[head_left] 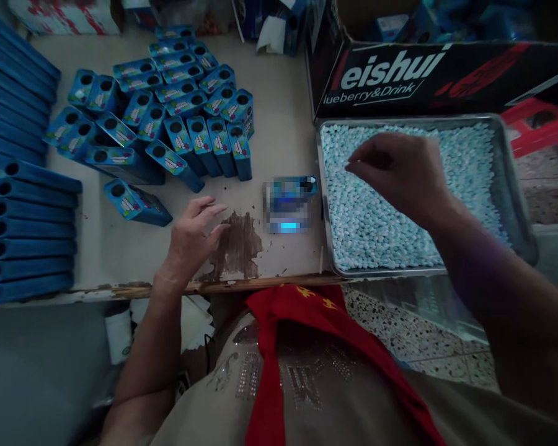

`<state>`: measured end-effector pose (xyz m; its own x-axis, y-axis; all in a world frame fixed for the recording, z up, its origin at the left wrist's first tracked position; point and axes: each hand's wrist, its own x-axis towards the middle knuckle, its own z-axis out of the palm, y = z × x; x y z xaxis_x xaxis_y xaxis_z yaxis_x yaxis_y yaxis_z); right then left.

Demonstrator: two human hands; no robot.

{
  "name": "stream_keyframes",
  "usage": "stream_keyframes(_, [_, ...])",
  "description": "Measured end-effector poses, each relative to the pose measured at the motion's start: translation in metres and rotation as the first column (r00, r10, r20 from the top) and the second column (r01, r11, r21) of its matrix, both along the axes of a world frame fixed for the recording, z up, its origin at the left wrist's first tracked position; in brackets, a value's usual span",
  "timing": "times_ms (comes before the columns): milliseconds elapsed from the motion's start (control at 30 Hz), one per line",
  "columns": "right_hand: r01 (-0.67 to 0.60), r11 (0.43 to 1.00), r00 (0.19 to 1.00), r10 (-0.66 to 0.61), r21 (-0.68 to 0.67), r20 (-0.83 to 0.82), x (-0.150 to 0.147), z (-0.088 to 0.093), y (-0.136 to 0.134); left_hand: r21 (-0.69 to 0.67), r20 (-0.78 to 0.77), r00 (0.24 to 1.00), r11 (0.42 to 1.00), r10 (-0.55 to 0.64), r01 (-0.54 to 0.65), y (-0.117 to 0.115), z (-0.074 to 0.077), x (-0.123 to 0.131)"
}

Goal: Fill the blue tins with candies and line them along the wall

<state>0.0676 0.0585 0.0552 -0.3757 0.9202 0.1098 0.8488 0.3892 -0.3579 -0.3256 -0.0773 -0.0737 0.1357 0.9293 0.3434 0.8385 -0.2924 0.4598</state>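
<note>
My left hand (193,238) is over the table near its front edge, fingers apart and nothing in them. My right hand (395,170) is above a metal tray (523,210) of small pale blue pellets (367,229); its thumb and fingertips come together, and what they pinch, if anything, is too small to see. Between the hands, a blue box (291,189) lies on a small scale with a lit display (289,227), partly blurred out. Left of my left hand, a blue box with a round hole (142,204) lies on the table.
Many blue boxes (181,93) stand grouped at the back left, with stacked rows (28,229) at the far left. A black carton (428,80) with blue packs is behind the tray. A red object (539,124) sits at the right. The wooden table edge (134,291) is worn.
</note>
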Motion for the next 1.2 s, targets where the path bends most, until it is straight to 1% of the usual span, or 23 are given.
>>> stream_keyframes(33, [0.044, 0.998, 0.997, -0.040, -0.051, 0.062, 0.016, -0.011, -0.001, -0.002, 0.008, 1.000, 1.000, -0.007, 0.007, 0.001, 0.002, 0.003])
stream_keyframes(67, [0.059, 0.992, 0.989, -0.043, -0.111, 0.140, 0.031, -0.022, -0.004, -0.007, 0.011, 1.000, 1.000, -0.014, 0.014, 0.002, 0.005, 0.006])
stream_keyframes(100, [0.048, 0.984, 0.976, -0.010, -0.173, 0.217, 0.044, -0.033, -0.009, -0.015, 0.008, 1.000, 1.000, -0.020, 0.020, 0.004, 0.009, 0.010])
stream_keyframes(167, [-0.020, 0.963, 0.939, 0.111, -0.269, 0.326, 0.061, -0.053, -0.021, -0.038, -0.012, 1.000, 0.999, -0.025, 0.025, 0.008, 0.017, 0.019])
stream_keyframes(233, [-0.089, 0.947, 0.889, 0.215, -0.309, 0.405, 0.066, -0.067, -0.034, -0.037, -0.032, 0.999, 0.999, -0.033, 0.032, 0.014, 0.025, 0.030])
stream_keyframes(300, [-0.118, 0.938, 0.847, 0.267, -0.327, 0.459, 0.064, -0.074, -0.040, -0.016, -0.037, 0.998, 0.999, -0.052, 0.051, 0.020, 0.033, 0.039])
stream_keyframes(333, [-0.119, 0.931, 0.844, 0.278, -0.344, 0.459, 0.063, -0.075, -0.040, -0.002, -0.037, 0.998, 0.998, -0.058, 0.058, 0.022, 0.036, 0.044])
stream_keyframes(367, [-0.108, 0.924, 0.858, 0.273, -0.368, 0.435, 0.063, -0.074, -0.038, 0.012, -0.038, 0.997, 0.998, -0.063, 0.064, 0.023, 0.039, 0.047])
stream_keyframes(400, [-0.085, 0.915, 0.891, 0.248, -0.395, 0.381, 0.064, -0.074, -0.035, 0.020, -0.041, 0.997, 0.998, -0.066, 0.067, 0.023, 0.042, 0.050])
stream_keyframes(433, [-0.048, 0.905, 0.931, 0.194, -0.424, 0.309, 0.066, -0.072, -0.031, 0.023, -0.045, 0.997, 0.998, -0.065, 0.066, 0.021, 0.044, 0.052])
stream_keyframes(500, [0.054, 0.870, 0.990, 0.018, -0.490, 0.140, 0.074, -0.070, -0.022, 0.003, -0.049, 0.998, 0.999, -0.050, 0.050, 0.017, 0.047, 0.053])
stream_keyframes(533, [0.098, 0.843, 0.995, -0.076, -0.529, 0.063, 0.079, -0.069, -0.019, -0.021, -0.048, 0.998, 0.999, -0.035, 0.034, 0.013, 0.048, 0.052])
stream_keyframes(600, [0.160, 0.796, 0.974, -0.224, -0.584, -0.039, 0.086, -0.070, -0.015, -0.079, -0.049, 0.999, 0.997, 0.009, -0.012, 0.006, 0.048, 0.050])
stream_keyframes(633, [0.177, 0.787, 0.962, -0.265, -0.591, -0.065, 0.089, -0.071, -0.014, -0.101, -0.052, 0.998, 0.994, 0.026, -0.031, 0.002, 0.048, 0.049])
stream_keyframes(700, [0.187, 0.787, 0.941, -0.315, -0.589, -0.122, 0.091, -0.074, -0.013, -0.131, -0.062, 0.997, 0.990, 0.039, -0.047, -0.003, 0.046, 0.047])
stream_keyframes(733, [0.173, 0.781, 0.928, -0.333, -0.600, -0.165, 0.092, -0.075, -0.013, -0.144, -0.068, 0.997, 0.988, 0.039, -0.049, -0.004, 0.046, 0.047])
stream_keyframes(800, [0.094, 0.759, 0.900, -0.342, -0.645, -0.271, 0.088, -0.073, -0.012, -0.174, -0.078, 0.996, 0.984, 0.035, -0.049, -0.004, 0.044, 0.048])
stream_keyframes(867, [-0.020, 0.758, 0.878, -0.299, -0.652, -0.374, 0.079, -0.067, -0.010, -0.200, -0.080, 0.996, 0.979, 0.032, -0.047, -0.001, 0.043, 0.051])
stream_keyframes(967, [-0.164, 0.804, 0.871, -0.154, -0.572, -0.467, 0.053, -0.051, -0.003, -0.215, -0.060, 0.998, 0.976, 0.021, -0.033, 0.008, 0.041, 0.054])
stream_keyframes(1033, [-0.245, 0.820, 0.876, -0.042, -0.518, -0.481, 0.030, -0.039, 0.005, -0.216, -0.043, 0.999, 0.976, 0.010, -0.019, 0.013, 0.038, 0.054])
stream_keyframes(1100, [-0.294, 0.849, 0.896, 0.086, -0.438, -0.435, 0.007, -0.027, 0.012, -0.212, -0.031, 1.000, 0.977, 0.003, -0.009, 0.016, 0.035, 0.051])
stream_keyframes(1200, [-0.329, 0.907, 0.931, 0.264, -0.265, -0.253, -0.022, -0.012, 0.020, -0.196, -0.029, 1.000, 0.980, 0.009, -0.015, 0.017, 0.028, 0.040])
